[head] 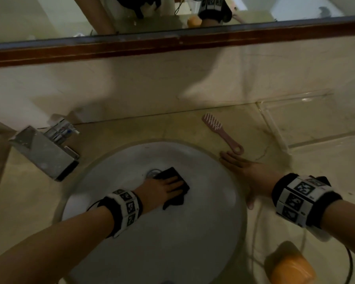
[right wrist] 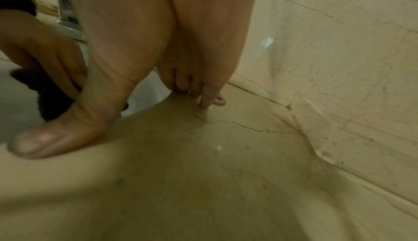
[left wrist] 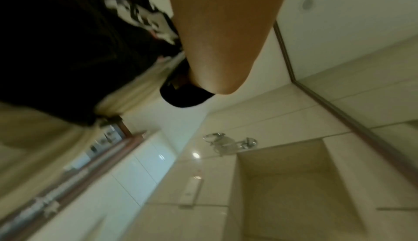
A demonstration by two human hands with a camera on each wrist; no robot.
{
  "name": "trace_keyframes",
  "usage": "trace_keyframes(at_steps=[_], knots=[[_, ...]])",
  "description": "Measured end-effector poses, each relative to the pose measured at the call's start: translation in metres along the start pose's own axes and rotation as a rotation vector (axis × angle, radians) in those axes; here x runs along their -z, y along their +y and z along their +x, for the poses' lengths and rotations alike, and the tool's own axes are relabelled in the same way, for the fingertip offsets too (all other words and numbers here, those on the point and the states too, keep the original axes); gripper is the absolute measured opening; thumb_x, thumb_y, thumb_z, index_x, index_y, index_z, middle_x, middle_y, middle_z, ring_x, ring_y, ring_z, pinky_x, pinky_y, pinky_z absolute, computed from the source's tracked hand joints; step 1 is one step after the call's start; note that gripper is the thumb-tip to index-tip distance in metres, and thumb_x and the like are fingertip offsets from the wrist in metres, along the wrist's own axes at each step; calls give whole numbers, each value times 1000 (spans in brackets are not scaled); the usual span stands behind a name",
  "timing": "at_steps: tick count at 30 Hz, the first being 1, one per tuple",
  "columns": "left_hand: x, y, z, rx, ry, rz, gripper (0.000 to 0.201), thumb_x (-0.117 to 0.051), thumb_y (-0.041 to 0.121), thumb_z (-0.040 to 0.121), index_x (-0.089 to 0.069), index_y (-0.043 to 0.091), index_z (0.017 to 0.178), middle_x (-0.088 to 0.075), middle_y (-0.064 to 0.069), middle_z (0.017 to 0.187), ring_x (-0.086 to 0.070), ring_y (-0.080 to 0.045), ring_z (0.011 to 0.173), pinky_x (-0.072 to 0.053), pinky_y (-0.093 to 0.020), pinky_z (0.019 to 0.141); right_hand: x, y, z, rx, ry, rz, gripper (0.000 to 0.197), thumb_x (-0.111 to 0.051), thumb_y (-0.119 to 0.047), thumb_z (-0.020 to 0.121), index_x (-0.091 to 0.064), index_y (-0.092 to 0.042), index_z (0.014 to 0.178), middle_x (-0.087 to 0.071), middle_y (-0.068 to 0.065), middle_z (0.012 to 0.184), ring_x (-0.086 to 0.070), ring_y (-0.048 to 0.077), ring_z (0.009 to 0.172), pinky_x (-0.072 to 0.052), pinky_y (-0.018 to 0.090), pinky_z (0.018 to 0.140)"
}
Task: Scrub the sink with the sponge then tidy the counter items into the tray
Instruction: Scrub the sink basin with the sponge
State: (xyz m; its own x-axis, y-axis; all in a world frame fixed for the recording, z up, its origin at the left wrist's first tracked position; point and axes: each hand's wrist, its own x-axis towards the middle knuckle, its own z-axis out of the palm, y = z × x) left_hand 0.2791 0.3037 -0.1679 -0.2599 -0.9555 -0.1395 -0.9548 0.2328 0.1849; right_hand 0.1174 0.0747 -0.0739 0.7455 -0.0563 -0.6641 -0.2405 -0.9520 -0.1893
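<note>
A black sponge [head: 168,173] lies in the round white sink [head: 209,212] beside the drain [head: 152,172]. My left hand [head: 164,189] presses it flat with straight fingers. The right wrist view shows that left hand [right wrist: 45,48] on the sponge [right wrist: 49,98] as well. My right hand [head: 244,173] rests open, palm down, on the counter at the sink's right rim, its fingers [right wrist: 203,100] touching the stone. A pink comb [head: 221,132] lies just beyond those fingertips. A clear tray [head: 275,130] sits at the back right. The left wrist view shows only my forearm and the ceiling.
A chrome faucet [head: 45,152] overhangs the sink's left side. An orange soap bar [head: 291,269] sits on the counter at the front right, with a thin cable running past it. A mirror with a brown frame [head: 172,44] spans the wall behind.
</note>
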Motion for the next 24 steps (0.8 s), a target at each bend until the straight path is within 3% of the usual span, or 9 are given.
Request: trace_keyframes(at_steps=[3, 7, 9, 12, 16, 18, 19, 21, 24], knots=[[2, 23, -6, -124, 3, 80, 35, -86, 35, 61, -78, 27, 94, -78, 7, 100, -75, -12, 92, -62, -26, 75, 1, -1, -1, -6, 0, -14, 141, -88, -37, 53, 13, -11, 149, 19, 6, 159, 14, 19, 148, 4, 15, 112], [-55, 48, -33, 46, -556, 179, 15, -67, 47, 73, -77, 37, 79, -77, 14, 79, -73, -8, 72, -61, -25, 76, 2, -2, 0, -4, -6, -2, 144, -89, -35, 50, 13, -10, 149, 19, 6, 159, 14, 19, 148, 1, 17, 116], [-68, 55, -36, 85, -777, 175, 34, -55, 39, 92, -68, 22, 119, -70, -2, 119, -66, -21, 110, -48, -37, 104, 1, -1, 0, -3, -6, -4, 144, -89, -35, 50, 12, -10, 149, 19, 5, 158, 14, 18, 148, 0, 18, 117], [-72, 56, -37, 177, -828, 40, 49, -27, 14, 106, -15, -4, 150, -21, -21, 157, -22, -37, 145, -9, -41, 123, 1, 0, 1, 1, 11, 7, 144, -90, -34, 49, 11, -12, 149, 21, -1, 156, 12, 17, 148, -4, 19, 117], [-65, 40, -21, 300, -707, 61, 59, -39, 16, 102, -13, -6, 150, -14, -25, 158, -20, -39, 145, -18, -45, 120, 0, 2, 0, 19, 27, 6, 142, -89, -34, 51, 12, -11, 149, 19, 3, 158, 20, 7, 139, 0, 11, 111], [-54, 25, -14, 527, -580, 89, 65, -72, 35, 81, -56, -4, 130, -57, -23, 133, -58, -30, 121, -46, -42, 102, 1, 2, -1, 11, 26, 11, 142, -89, -33, 51, 11, -11, 149, 18, 4, 159, 20, 7, 139, -1, 14, 114], [-50, 15, -10, 581, -553, 26, 65, -89, 45, 53, -76, 3, 101, -76, -15, 100, -74, -22, 90, -58, -34, 82, 1, 1, -1, 7, 19, 3, 142, -89, -33, 51, 11, -10, 149, 18, 4, 159, 18, 11, 143, -1, 16, 116], [-71, -7, -7, 595, -288, 24, 54, -95, 44, 13, -80, 16, 57, -72, 1, 52, -67, -14, 42, -57, -23, 48, 1, 0, -1, 4, 11, -11, 142, -89, -34, 51, 12, -10, 149, 19, 5, 158, 15, 15, 147, -1, 17, 117], [-70, -8, -3, 585, -273, 34, 36, -94, 33, 21, -67, 20, 40, -56, 6, 35, -53, -11, 29, -51, -18, 42, 1, -1, -1, 8, 11, -12, 142, -89, -33, 52, 13, -10, 148, 20, 4, 158, 17, 11, 144, 2, 8, 109]])
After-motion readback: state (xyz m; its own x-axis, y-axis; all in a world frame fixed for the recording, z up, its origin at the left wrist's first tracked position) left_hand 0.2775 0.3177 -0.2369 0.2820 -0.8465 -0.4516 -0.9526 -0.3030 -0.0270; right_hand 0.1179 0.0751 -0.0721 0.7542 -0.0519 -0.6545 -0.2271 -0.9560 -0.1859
